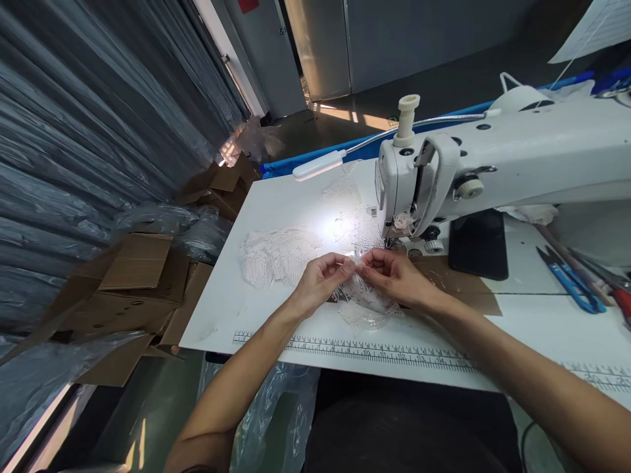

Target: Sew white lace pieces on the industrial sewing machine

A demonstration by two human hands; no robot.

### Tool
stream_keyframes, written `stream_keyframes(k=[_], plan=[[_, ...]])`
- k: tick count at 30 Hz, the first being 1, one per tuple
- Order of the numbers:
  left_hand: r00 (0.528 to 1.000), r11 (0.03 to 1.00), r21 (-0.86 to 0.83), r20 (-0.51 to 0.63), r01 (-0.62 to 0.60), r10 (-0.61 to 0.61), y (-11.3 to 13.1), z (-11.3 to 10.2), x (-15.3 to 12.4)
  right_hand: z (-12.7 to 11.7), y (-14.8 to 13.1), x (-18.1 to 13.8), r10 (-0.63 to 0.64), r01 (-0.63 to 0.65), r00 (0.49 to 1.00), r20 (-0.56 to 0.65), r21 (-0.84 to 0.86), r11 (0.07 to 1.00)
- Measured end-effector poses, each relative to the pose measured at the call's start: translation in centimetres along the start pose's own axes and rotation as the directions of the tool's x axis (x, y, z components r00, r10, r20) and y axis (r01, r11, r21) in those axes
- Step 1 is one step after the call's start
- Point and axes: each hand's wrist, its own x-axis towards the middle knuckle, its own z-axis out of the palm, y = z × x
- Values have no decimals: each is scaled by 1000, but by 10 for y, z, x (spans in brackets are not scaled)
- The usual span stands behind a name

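Observation:
My left hand (324,279) and my right hand (393,274) meet in front of the sewing machine (497,157), thumbs and fingers pinched close together. Between them they grip white lace fabric (367,299), part of which hangs down onto the table below my fingers. A tiny red spot shows at the fingertips; I cannot make out what it is. More white lace (280,255) lies gathered on the table to the left, and further lace (345,197) stretches behind under a bright lamp glow. The machine's needle area is just beyond my right hand.
A white lamp (319,165) on a bendy arm reaches over the white table (221,315). A black phone (478,244) and blue thread snips (574,282) lie right of my hands. A printed ruler (365,349) runs along the front edge. Cardboard boxes (133,282) stand on the left.

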Motion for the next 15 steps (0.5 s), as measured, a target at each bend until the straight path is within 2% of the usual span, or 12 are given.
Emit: stream_keyframes(k=[5, 7, 9, 11, 13, 14, 15], plan=[[997, 998, 37, -59, -47, 50, -3, -7, 1, -19, -13, -9, 33, 8, 973, 228, -177, 984], [996, 997, 42, -60, -58, 60, -2, -12, 1, -26, -16, -15, 69, 4, 959, 276, -256, 967], [993, 992, 95, -64, -88, 94, 2, -17, 1, -26, -18, -18, 88, -4, 960, 266, -301, 954], [974, 961, 203, -86, -187, 208, 11, -19, -1, -20, -17, -18, 61, 0, 981, 181, -320, 947], [903, 854, 363, -68, -374, 424, 18, -19, -5, -11, -15, -16, -90, 87, 996, 12, -385, 919], [838, 752, 449, -16, -482, 546, 20, -18, -8, -8, -12, -16, -218, 164, 973, -70, -455, 875], [760, 622, 524, 75, -581, 646, 20, -17, -11, -7, -9, -16, -352, 236, 928, -120, -541, 807]])
